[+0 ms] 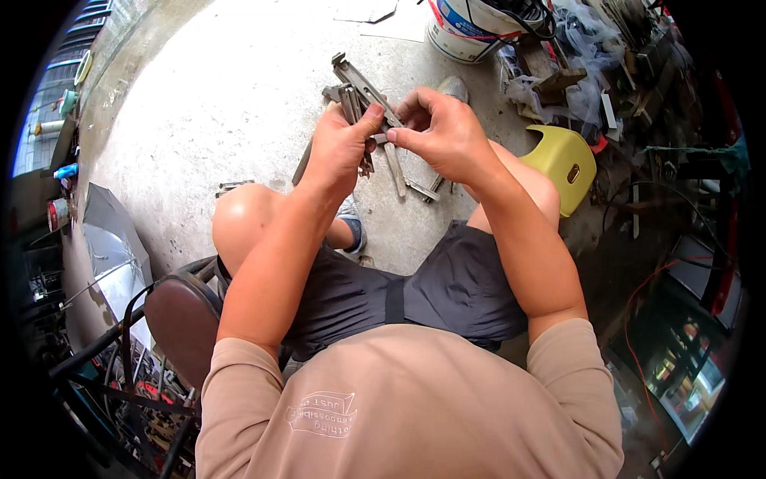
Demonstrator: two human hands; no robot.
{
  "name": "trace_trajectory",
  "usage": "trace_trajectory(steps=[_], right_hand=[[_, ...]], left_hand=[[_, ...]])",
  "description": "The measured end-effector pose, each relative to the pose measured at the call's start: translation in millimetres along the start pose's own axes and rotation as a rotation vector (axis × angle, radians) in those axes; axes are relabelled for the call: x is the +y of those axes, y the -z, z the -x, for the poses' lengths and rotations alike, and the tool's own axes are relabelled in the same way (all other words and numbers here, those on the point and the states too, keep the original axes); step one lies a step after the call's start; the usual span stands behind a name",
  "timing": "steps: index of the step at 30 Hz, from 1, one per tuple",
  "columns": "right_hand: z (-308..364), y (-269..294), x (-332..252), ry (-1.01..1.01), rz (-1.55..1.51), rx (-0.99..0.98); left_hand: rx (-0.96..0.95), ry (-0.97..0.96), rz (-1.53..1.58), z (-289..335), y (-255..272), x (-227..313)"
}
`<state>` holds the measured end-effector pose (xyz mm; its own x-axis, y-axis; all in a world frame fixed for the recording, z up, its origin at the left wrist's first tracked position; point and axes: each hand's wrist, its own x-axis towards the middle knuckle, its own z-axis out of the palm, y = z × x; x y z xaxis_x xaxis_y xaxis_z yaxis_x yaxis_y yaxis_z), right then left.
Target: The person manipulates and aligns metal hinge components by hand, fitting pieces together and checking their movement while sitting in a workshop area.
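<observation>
My left hand (339, 142) is closed around a bundle of slim metal strips (351, 100) that look like window hinge stays, the thumb pressed on top. One longer slotted strip (363, 84) slants from the upper left down to my right hand (447, 132). The thumb and forefinger of that hand are pinched at the strip's lower end. Beneath my hands, more metal strips (395, 172) lie on the floor between my feet, partly hidden by the fingers. Another small metal piece (233, 188) lies beside my left knee.
A yellow plastic stool (568, 172) stands beside my right knee. Beyond it are a white bucket (463, 36) with cables and a heap of scrap and plastic bags (574, 72). On the left are an open silver umbrella (116, 239) and a brown padded armrest (182, 327).
</observation>
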<state>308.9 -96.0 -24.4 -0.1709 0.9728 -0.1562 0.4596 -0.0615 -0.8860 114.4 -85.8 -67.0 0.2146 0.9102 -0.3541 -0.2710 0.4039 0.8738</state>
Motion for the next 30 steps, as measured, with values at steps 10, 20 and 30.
trace_trajectory(steps=[10, 20, 30], right_hand=[[-10.3, 19.7, 6.1, 0.013, 0.055, 0.059], [-17.6, 26.9, 3.4, 0.029, 0.093, 0.101], [-10.7, 22.9, -8.4, -0.114, -0.342, -0.02]], left_hand=[[-0.063, 0.142, -0.049, 0.8, 15.4, 9.2], [-0.16, 0.094, -0.017, 7.8, 27.8, 19.3], [-0.238, 0.004, 0.255, 14.7, 33.9, 24.5]])
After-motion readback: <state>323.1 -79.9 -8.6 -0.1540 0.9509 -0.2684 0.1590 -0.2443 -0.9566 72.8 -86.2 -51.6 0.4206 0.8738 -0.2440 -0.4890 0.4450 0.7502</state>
